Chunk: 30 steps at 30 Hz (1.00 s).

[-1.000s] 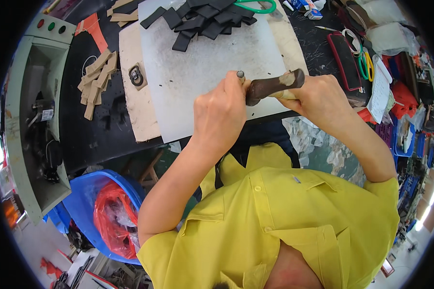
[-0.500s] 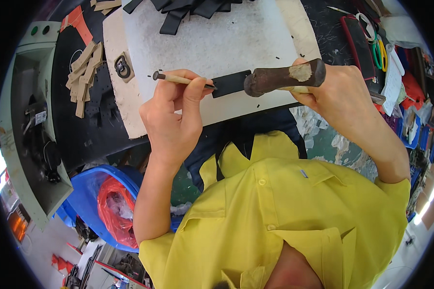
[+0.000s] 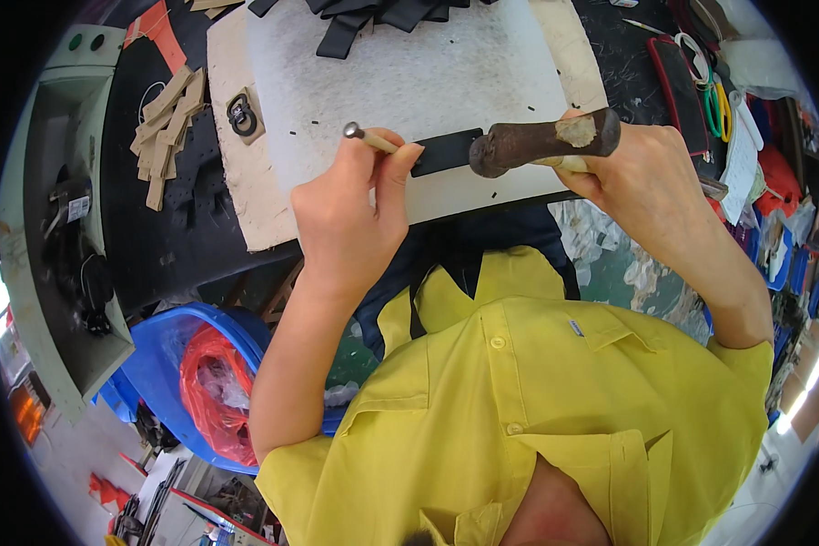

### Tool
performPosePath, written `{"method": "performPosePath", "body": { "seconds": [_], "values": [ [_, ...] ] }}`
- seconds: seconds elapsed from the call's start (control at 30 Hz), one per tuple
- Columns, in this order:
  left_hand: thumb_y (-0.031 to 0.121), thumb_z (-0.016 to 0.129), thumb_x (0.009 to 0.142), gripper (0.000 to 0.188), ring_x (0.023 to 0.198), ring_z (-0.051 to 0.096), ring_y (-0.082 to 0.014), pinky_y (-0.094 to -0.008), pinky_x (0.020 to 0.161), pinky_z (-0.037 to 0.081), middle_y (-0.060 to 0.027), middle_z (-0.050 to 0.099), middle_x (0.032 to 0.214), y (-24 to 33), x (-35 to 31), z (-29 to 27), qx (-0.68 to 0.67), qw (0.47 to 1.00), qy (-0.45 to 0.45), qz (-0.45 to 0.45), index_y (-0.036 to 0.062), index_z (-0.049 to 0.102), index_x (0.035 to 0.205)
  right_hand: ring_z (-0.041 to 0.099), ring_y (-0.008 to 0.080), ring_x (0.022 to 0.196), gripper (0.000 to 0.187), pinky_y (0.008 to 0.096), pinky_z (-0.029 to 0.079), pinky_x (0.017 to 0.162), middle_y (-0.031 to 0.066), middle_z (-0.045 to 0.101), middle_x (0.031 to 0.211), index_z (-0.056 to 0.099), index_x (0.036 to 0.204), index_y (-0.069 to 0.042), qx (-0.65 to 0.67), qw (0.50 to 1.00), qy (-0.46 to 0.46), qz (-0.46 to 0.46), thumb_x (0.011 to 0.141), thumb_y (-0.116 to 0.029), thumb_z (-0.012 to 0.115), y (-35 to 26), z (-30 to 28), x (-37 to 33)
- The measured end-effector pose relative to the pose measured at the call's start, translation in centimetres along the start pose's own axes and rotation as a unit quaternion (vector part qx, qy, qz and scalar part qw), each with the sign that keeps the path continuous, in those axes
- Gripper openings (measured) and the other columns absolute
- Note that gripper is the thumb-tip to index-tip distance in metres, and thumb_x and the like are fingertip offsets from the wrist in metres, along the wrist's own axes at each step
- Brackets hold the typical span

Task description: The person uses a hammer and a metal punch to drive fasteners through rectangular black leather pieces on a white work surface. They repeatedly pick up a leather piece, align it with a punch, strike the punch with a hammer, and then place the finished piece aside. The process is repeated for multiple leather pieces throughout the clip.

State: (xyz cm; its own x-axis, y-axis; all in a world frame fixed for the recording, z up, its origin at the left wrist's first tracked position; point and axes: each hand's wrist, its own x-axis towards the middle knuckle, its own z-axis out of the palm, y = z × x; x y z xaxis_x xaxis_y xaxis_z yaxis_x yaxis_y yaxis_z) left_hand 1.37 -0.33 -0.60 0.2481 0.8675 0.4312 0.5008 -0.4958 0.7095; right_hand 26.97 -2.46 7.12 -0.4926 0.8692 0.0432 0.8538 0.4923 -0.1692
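Note:
My left hand [image 3: 350, 205] pinches a slim punch [image 3: 378, 141] with a pale shaft and a round metal end, which points up and to the left. Its lower tip is hidden behind my fingers, by the left end of a black strip [image 3: 448, 151]. That strip lies flat on a white sheet [image 3: 337, 100]. My right hand [image 3: 642, 177] is wrapped round the pale handle of a mallet [image 3: 532, 144]. The mallet's dark brown head, with a worn light patch, hangs over the right end of the strip.
More black strips [image 3: 382, 14] lie heaped at the far edge. Tan strips [image 3: 168, 127] and a black ring-shaped part [image 3: 242, 116] are at the left. Scissors with green and yellow handles [image 3: 719, 109] lie at the right. A blue bin [image 3: 191, 318] stands at the lower left.
My left hand has shifted right, and the punch has tilted so its metal end stands nearer my fingers. The mallet has moved only slightly right.

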Motion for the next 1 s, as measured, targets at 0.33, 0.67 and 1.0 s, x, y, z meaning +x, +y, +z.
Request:
{"method": "performPosePath", "body": {
  "seconds": [0.33, 0.67, 1.0],
  "values": [
    [0.002, 0.072, 0.086, 0.017, 0.053, 0.061, -0.0262, -0.0328, 0.048, 0.047, -0.0087, 0.067, 0.074, 1.4, 0.5, -0.3, 0.101, 0.988, -0.035, 0.109, 0.0013, 0.056, 0.084, 0.037, 0.0064, 0.045, 0.021, 0.0224, 0.023, 0.039, -0.0023, 0.046, 0.064, 0.060, 0.093, -0.006, 0.563, 0.782, 0.264, 0.056, 0.101, -0.025, 0.054, 0.0, -8.5, 2.1],
    [0.010, 0.071, 0.088, 0.022, 0.053, 0.060, -0.0302, -0.0352, 0.047, 0.046, -0.0113, 0.063, 0.068, 1.4, 0.4, -0.3, 0.094, 0.991, -0.033, 0.093, 0.0023, 0.053, 0.081, 0.059, 0.0419, 0.062, 0.029, 0.0468, 0.046, 0.054, 0.0211, 0.058, 0.063, 0.056, 0.086, -0.003, 0.103, 0.989, 0.043, 0.099, 0.087, -0.026, 0.073, 0.1, -1.0, 2.2],
    [0.007, 0.070, 0.089, 0.014, 0.053, 0.060, -0.0266, -0.0333, 0.047, 0.045, -0.0078, 0.063, 0.074, 1.2, -0.6, -0.1, 0.142, 0.986, -0.041, 0.082, 0.0013, 0.058, 0.087, 0.063, 0.0369, 0.061, 0.028, 0.0444, 0.049, 0.051, 0.0144, 0.060, 0.063, 0.048, 0.092, -0.006, 0.038, 0.998, 0.041, 0.019, 0.084, -0.018, 0.072, -1.5, 1.8, 1.8]
  ]
}}
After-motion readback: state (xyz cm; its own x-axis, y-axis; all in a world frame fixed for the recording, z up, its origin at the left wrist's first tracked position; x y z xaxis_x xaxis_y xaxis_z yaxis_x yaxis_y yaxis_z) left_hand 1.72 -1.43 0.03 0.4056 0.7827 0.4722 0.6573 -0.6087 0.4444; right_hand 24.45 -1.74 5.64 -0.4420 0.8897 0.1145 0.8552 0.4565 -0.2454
